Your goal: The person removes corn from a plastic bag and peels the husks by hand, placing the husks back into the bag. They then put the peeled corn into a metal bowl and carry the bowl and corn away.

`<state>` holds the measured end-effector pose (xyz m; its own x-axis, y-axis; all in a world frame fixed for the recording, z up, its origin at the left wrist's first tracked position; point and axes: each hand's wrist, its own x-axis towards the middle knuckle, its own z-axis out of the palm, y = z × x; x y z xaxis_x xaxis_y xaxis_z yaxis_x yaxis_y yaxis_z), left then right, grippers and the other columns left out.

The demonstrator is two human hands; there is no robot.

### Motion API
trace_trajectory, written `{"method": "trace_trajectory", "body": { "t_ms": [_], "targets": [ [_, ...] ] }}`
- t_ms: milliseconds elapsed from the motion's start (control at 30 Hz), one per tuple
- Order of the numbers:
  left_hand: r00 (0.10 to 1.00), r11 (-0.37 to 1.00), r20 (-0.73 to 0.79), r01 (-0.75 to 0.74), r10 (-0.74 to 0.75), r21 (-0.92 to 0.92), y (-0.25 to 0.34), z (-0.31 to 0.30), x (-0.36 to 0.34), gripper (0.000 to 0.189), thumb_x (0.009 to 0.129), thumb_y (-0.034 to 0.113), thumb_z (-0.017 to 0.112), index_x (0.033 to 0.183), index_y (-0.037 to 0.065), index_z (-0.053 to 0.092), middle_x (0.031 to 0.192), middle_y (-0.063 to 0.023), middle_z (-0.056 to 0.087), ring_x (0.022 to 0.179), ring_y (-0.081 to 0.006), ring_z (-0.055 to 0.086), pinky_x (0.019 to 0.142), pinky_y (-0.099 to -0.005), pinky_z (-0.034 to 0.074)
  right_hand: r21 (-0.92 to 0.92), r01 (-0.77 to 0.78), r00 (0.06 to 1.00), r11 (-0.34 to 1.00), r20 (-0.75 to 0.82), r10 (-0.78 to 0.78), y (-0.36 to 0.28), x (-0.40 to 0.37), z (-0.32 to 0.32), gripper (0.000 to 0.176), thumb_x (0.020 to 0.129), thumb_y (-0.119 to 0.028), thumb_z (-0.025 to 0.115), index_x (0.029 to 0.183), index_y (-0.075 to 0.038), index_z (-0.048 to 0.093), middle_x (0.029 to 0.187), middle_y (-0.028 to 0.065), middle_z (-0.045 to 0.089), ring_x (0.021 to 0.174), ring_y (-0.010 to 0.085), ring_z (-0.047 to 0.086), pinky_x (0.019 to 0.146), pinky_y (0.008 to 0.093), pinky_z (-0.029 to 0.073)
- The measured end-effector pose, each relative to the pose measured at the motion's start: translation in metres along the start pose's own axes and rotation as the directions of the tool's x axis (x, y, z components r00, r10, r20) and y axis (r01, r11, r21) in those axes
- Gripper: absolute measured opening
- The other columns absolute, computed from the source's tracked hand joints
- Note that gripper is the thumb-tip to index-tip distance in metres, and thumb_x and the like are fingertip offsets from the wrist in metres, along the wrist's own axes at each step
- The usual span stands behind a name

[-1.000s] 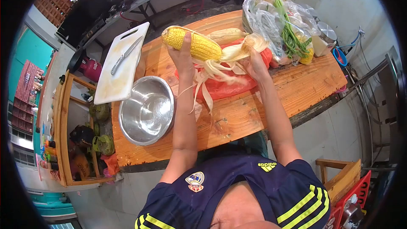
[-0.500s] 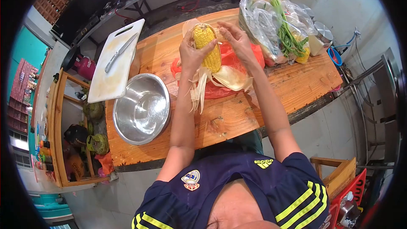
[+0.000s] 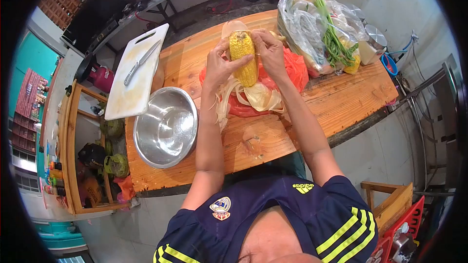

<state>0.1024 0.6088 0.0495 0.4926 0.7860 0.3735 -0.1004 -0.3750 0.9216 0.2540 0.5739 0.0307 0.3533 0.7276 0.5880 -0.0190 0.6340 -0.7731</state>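
Note:
A yellow ear of corn (image 3: 242, 51) is held upright over the table, its kernels bare. My left hand (image 3: 220, 65) is closed around its left side, with the thumb lying across the front. At the upper right edge of the cob, my right hand (image 3: 270, 54) has its fingers pinched together against it; what sits between the fingertips is hidden. Pale peeled husk (image 3: 263, 98) hangs and lies below the corn. Beneath it a red plastic bag (image 3: 294, 74) is spread on the wooden table (image 3: 253, 138).
A steel bowl (image 3: 165, 126) stands left of my forearm. Behind it lies a white cutting board (image 3: 127, 80) with a knife (image 3: 141, 63) on top. Clear plastic bags (image 3: 300, 24) with green stalks (image 3: 331, 34) fill the right back corner, near a lidded container (image 3: 373, 43).
My right hand has moved left, from apart beside the corn to touching its upper edge. The view has shifted slightly. My left hand keeps its hold on the corn.

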Motion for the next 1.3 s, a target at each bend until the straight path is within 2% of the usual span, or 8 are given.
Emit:
{"method": "trace_trajectory", "body": {
  "t_ms": [300,567,667,767,967,1067,1133,1300],
  "targets": [
    [0.999,0.991,0.042,0.028,-0.023,-0.127,0.008,0.005,-0.003,0.059,0.075,0.009,0.078,0.123,0.0,0.044,0.114,-0.0154,0.059,0.105,-0.0192,0.06,0.091,-0.032,0.05,0.202,-0.193,0.964,0.96,-0.144,0.224,0.005,0.0,-0.004,0.025,0.1,-0.023,0.052,0.103,-0.002,0.064,0.086,-0.0023,0.06,0.073,0.0043,0.051,0.066,0.0204,0.044],
    [1.0,0.996,-0.008,-0.004,0.003,-0.088,0.016,0.006,-0.005,0.06,0.072,0.01,0.079,0.121,-0.001,0.047,0.116,-0.0133,0.055,0.1,-0.0193,0.061,0.089,-0.0333,0.049,0.02,-0.09,0.996,0.996,-0.015,0.091,0.02,0.001,-0.001,0.03,0.1,-0.024,0.051,0.094,0.002,0.063,0.078,0.0016,0.061,0.071,0.0073,0.052,0.064,0.0266,0.044],
    [0.962,0.793,0.019,-0.237,0.274,0.562,0.015,-0.004,-0.002,0.06,0.067,0.018,0.082,0.115,-0.001,0.053,0.109,-0.01,0.057,0.09,-0.0186,0.061,0.08,-0.0325,0.05,-0.156,-0.053,0.99,0.986,-0.137,0.032,0.036,0.004,-0.004,0.028,0.098,-0.021,0.051,0.091,0.004,0.062,0.073,0.0082,0.061,0.068,0.0111,0.054,0.061,0.0315,0.044],
    [0.992,0.909,-0.033,-0.1,0.124,0.406,0.022,0.005,-0.004,0.062,0.062,0.029,0.084,0.109,-0.002,0.057,0.102,-0.0094,0.057,0.084,-0.0214,0.061,0.076,-0.035,0.05,-0.332,-0.009,0.972,0.943,-0.223,-0.069,0.04,-0.001,-0.005,0.026,0.097,-0.018,0.05,0.09,0.005,0.06,0.071,0.0146,0.06,0.066,0.0162,0.055,0.059,0.0354,0.044],
    [0.982,0.563,-0.028,-0.082,0.184,0.823,0.04,0.025,-0.014,0.067,0.063,0.037,0.084,0.112,-0.001,0.057,0.101,-0.0124,0.063,0.088,-0.0235,0.064,0.076,-0.0381,0.052,-0.273,0.04,0.959,0.961,-0.261,-0.114,0.053,-0.008,-0.004,0.027,0.098,-0.018,0.048,0.089,0.006,0.059,0.072,0.014,0.061,0.063,0.0189,0.055,0.059,0.0358,0.043],
    [0.971,0.564,-0.007,-0.133,0.239,0.815,0.036,0.019,-0.015,0.059,0.067,0.031,0.084,0.11,-0.002,0.059,0.1,-0.0126,0.066,0.088,-0.022,0.066,0.079,-0.0371,0.053,-0.099,-0.193,0.938,0.976,-0.309,0.155,0.072,-0.008,-0.017,0.029,0.099,-0.019,0.047,0.09,0.005,0.06,0.074,0.0091,0.062,0.066,0.0143,0.054,0.06,0.0322,0.043],
    [0.996,0.889,-0.056,-0.042,0.075,0.457,0.022,0.012,-0.015,0.055,0.067,0.026,0.084,0.107,-0.003,0.061,0.1,-0.0113,0.065,0.086,-0.02,0.066,0.077,-0.0348,0.054,0.185,-0.343,0.873,0.921,-0.299,0.385,0.066,-0.009,-0.017,0.033,0.102,-0.024,0.045,0.09,0.002,0.062,0.081,0.0022,0.062,0.072,0.0092,0.054,0.064,0.0271,0.044],
    [0.995,0.975,0.022,0.093,-0.1,0.203,0.012,0.0,-0.009,0.041,0.072,0.01,0.08,0.106,-0.003,0.061,0.101,-0.0081,0.066,0.088,-0.0151,0.065,0.08,-0.0303,0.053,0.348,-0.268,0.919,0.898,-0.188,0.347,0.025,-0.009,-0.012,0.035,0.1,-0.031,0.051,0.1,0.001,0.064,0.091,0.0022,0.064,0.08,0.0091,0.058,0.069,0.0254,0.048]
  ]
}}
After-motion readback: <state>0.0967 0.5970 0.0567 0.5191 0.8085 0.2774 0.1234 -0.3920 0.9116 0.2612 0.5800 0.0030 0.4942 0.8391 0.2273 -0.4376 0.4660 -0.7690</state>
